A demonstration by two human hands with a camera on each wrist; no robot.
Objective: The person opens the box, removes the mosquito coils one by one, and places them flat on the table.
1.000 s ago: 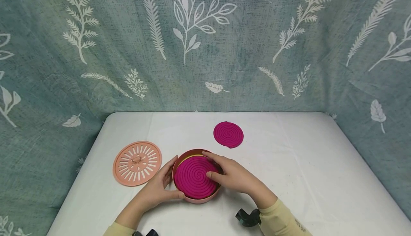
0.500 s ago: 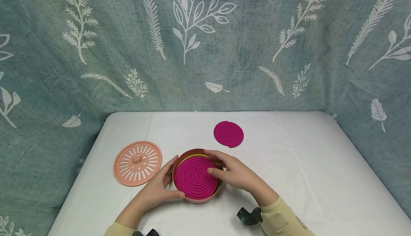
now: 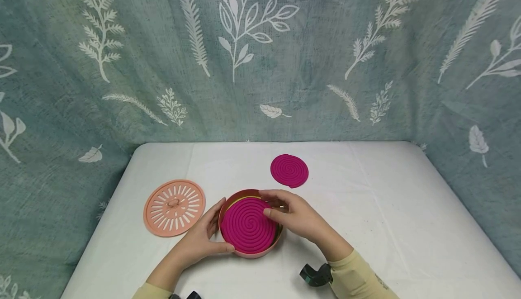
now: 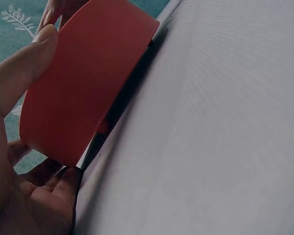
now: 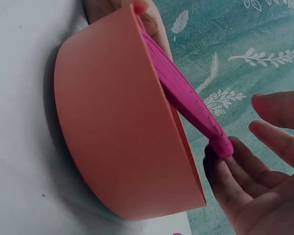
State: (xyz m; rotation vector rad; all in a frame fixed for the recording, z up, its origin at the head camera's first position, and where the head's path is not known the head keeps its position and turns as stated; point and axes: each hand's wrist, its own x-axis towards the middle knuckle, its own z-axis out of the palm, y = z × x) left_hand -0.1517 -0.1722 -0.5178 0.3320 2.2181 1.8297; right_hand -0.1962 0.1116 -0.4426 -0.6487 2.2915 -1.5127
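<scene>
A round coral mosquito coil holder (image 3: 249, 255) stands on the white table, a magenta mosquito coil (image 3: 246, 226) in its mouth. My left hand (image 3: 201, 240) grips the holder's left side, thumb at the front rim and fingers round the wall; the left wrist view shows the thumb on the wall (image 4: 83, 68). At the right rim, my right hand (image 3: 299, 217) has its fingers curled under the coil's edge. In the right wrist view the coil (image 5: 186, 93) tilts up out of the holder on that side, resting on the fingertips (image 5: 220, 176). A yellowish inner rim shows behind the coil.
To the left lies the slotted coral lid (image 3: 173, 220) with a small loop handle. A second magenta coil (image 3: 290, 171) lies flat behind the holder, slightly right. A leaf-patterned green curtain (image 3: 252, 127) hangs beyond the table's back edge.
My right hand has shifted slightly, its thumb moving back from the coil's middle toward its edge. The coil's right side has risen, leaving a wider dark gap at the rim. The left hand stays put.
</scene>
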